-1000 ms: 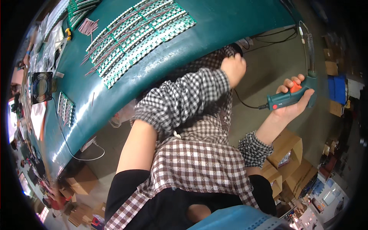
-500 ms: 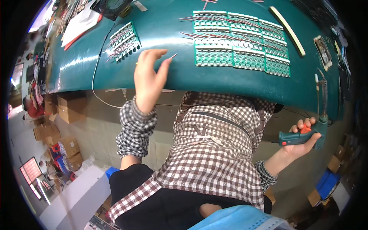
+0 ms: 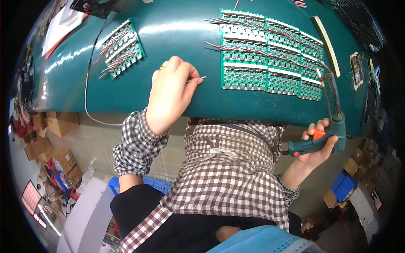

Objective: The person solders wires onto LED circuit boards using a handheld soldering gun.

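My left hand (image 3: 168, 90) is closed in a pinch above the green tabletop, left of the large panel of circuit boards (image 3: 244, 76). A short, thin wire (image 3: 203, 78) sticks out from its fingertips. At the right, my right hand (image 3: 314, 159) is wrapped round a green soldering gun (image 3: 311, 143) with an orange trigger, a finger resting by that trigger. The gun's long nozzle points away from me, its end overlapping the panel's right edge; contact cannot be made out. Red and dark wires (image 3: 263, 54) lie in two bands across the panel.
A smaller group of boards (image 3: 126, 52) with wires lies at the left, beside a cable (image 3: 86, 84) running off the table edge. A pale strip (image 3: 326, 46) lies right of the panel, with a worn rectangular piece (image 3: 357, 71) beyond. A dark fan-like device (image 3: 99, 6) stands far left.
My left hand has gone from a looser, more open grip to a tight pinch on the wire. The soldering gun has moved left and away from me, its nozzle reaching the panel's edge.
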The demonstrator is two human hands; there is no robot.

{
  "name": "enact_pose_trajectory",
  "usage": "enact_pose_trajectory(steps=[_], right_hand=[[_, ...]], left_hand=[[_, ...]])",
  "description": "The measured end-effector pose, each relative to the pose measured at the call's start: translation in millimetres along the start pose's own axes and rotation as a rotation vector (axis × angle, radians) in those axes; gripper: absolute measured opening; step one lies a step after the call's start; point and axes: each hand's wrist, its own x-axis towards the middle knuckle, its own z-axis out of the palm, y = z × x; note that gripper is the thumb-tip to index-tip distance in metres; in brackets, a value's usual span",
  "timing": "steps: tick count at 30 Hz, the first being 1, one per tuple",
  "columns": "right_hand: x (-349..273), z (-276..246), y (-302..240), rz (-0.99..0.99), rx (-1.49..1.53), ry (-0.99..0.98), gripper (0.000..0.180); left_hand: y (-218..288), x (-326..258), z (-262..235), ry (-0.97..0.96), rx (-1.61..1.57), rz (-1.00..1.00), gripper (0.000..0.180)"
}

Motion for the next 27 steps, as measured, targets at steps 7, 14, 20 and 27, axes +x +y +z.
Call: enact_pose_trajectory(steps=[7, 14, 20, 27], right_hand=[[-2, 8, -6, 0.001, -0.152, 0.077, 0.052], [-9, 20, 4, 0.101, -0.28, 0.068, 0.056], [-13, 15, -1, 0.012, -0.24, 0.131, 0.054], [-21, -10, -29, -0.217, -0.286, 0.387, 0.05]], left_hand=[[13, 1, -15, -0.109, -0.39, -0.153, 0.009], [20, 22, -4, -0.233, -0.15, -0.001, 0.006], [14, 28, -5, -0.262, -0.305, 0.035, 0.007], [28, 12, -13, -0.276, -0.151, -0.06, 0.007]])
